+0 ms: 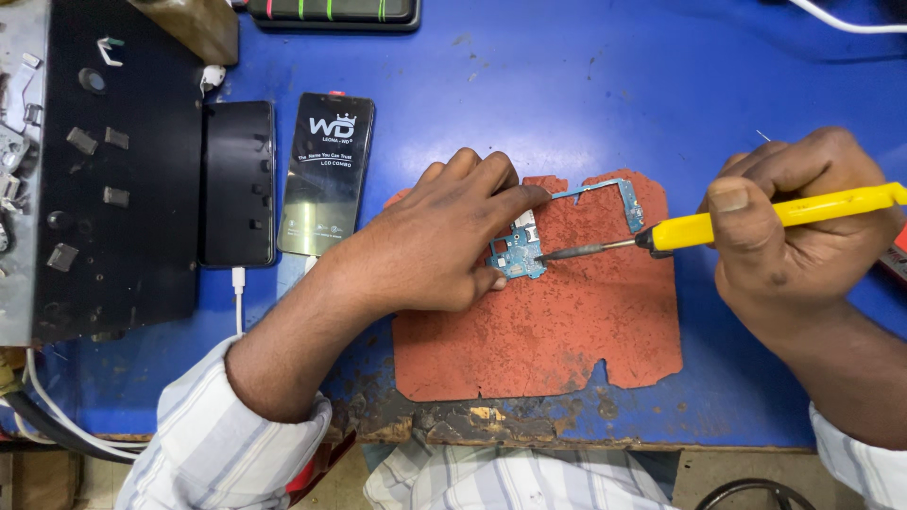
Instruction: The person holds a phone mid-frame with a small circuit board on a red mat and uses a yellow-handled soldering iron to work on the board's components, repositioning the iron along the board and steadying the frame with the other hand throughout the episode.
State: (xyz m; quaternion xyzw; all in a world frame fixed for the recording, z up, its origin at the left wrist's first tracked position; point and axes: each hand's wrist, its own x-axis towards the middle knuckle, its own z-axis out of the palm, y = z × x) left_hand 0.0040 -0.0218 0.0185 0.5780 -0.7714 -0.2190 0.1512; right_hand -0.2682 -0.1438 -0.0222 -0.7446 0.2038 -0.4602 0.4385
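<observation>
Sleeves: striped pale shirt cuffs at frame bottom, both forearms reaching up over the worn front edge of the blue tabletop (567, 104).
Mat: rust-red work mat (548, 331), ragged outline, lying flat near the tabletop's front edge.
Left hand: left hand (439, 241) pressed on the mat's upper left, fingers spread and bearing down on a small blue circuit board (518, 253), pinning it at 2 sides.
Board: flat on the mat, w/ a thin L-shaped arm running up and right.
Right hand: right hand (803, 222) w/ fingers clenched round a yellow-handled soldering iron (718, 227); dark tip touching the board's right edge.
Left of mat: glossy phone screen panel (328, 175), then a black phone (236, 184) on a white cable (238, 297), side by side.
Far left: black metal box (113, 189) w/ small parts on top.
Far edge: dark device w/ green stripes (331, 11), partly cut off.
</observation>
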